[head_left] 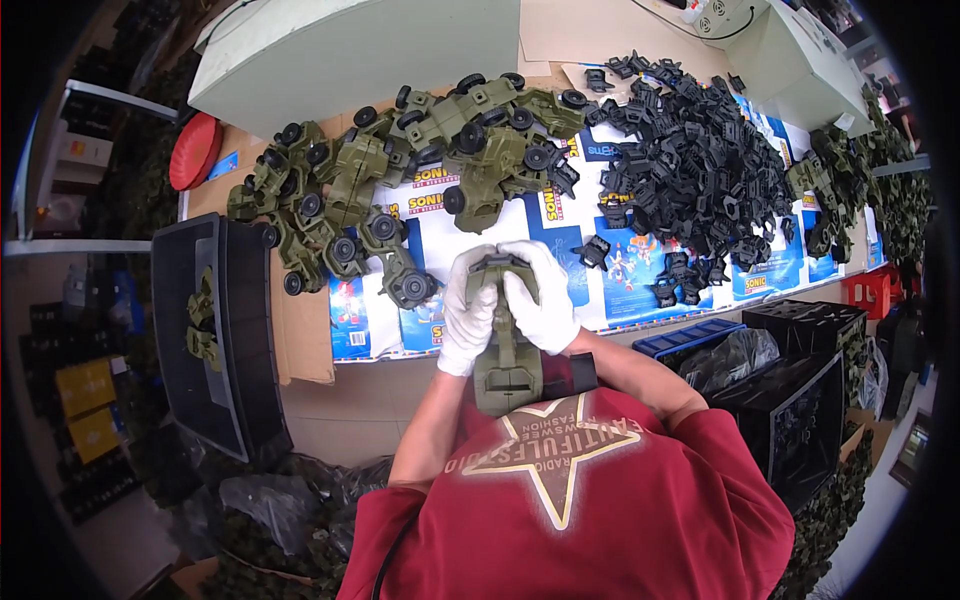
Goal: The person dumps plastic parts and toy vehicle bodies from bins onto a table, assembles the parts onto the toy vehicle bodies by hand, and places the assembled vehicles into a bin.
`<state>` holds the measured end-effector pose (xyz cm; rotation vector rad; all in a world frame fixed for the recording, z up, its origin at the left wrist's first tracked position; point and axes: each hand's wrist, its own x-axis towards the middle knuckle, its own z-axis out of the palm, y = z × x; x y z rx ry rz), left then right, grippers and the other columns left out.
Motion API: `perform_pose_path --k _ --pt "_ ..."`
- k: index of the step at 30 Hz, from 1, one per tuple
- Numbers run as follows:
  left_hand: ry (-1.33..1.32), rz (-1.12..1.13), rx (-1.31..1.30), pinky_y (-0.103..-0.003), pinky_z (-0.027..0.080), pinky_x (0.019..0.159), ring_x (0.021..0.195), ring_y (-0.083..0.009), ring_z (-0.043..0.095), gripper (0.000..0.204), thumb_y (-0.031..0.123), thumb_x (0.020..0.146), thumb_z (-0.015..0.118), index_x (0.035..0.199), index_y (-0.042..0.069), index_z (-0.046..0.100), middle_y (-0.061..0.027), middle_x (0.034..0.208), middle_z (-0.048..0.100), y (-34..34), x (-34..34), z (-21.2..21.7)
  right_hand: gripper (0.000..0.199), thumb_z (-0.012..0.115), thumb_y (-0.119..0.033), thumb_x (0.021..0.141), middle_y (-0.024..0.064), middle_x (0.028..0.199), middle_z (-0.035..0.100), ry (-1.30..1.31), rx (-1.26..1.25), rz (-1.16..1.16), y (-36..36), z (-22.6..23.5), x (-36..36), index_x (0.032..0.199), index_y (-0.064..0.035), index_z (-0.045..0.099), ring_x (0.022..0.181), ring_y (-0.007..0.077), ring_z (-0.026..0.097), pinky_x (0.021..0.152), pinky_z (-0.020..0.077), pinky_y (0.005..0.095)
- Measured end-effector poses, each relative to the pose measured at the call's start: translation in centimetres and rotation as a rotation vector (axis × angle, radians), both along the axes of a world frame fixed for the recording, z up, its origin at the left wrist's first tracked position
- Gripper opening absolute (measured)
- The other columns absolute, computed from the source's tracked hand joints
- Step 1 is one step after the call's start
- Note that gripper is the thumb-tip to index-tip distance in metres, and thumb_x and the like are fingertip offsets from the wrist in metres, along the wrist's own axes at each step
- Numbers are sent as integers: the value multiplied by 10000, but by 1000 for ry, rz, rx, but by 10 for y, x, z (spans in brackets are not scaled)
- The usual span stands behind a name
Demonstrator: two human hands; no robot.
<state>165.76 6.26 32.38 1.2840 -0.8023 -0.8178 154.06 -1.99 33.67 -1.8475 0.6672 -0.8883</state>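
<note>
An olive-green toy vehicle is held upright on end between my two gloved hands, its lower end close to my red shirt. My left hand in a white glove closes round its left side, thumb on the body. The white-gloved right hand grips the opposite side, with its thumb pressed near the middle. A dark piece shows at the toy's far end under my fingertips; whether it is fixed there I cannot tell. Just beyond my hands lie green toy vehicles with black wheels, heaped on the table.
A large pile of black plastic parts covers the table's right side. At the left stands a black bin with green pieces in it. A red dish sits at the far left. Black crates and a blue crate stand at the right.
</note>
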Motion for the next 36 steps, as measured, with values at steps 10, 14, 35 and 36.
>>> perform_pose_path --k 10,14,35,36 --pt "-316 257 116 -360 470 886 959 -237 616 272 194 940 524 1080 -24 608 -147 999 650 17 20 10 332 540 -136 912 168 1200 599 167 167 135 5 9 12 1226 -27 558 1067 281 607 907 480 374" --pt "-635 615 371 -368 497 810 888 -211 612 385 348 1026 430 1079 31 642 -101 965 640 64 130 49 345 600 -255 965 118 1323 570 308 254 55 -36 -27 -15 1263 -80 590 1172 219 563 985 445 315" --pt "25 200 629 -284 524 817 920 -159 663 494 335 851 765 1145 -34 623 -107 1083 686 42 115 -71 449 765 -377 789 123 1069 621 852 -129 -437 -73 -97 -88 1112 -94 633 924 332 648 800 525 421" --pt "144 261 592 -275 531 790 890 -139 649 446 246 840 786 1147 -32 621 -65 1047 677 37 102 -61 449 765 -377 789 123 1069 621 849 -129 -446 -74 -98 -89 1112 -94 633 924 332 648 800 525 421"
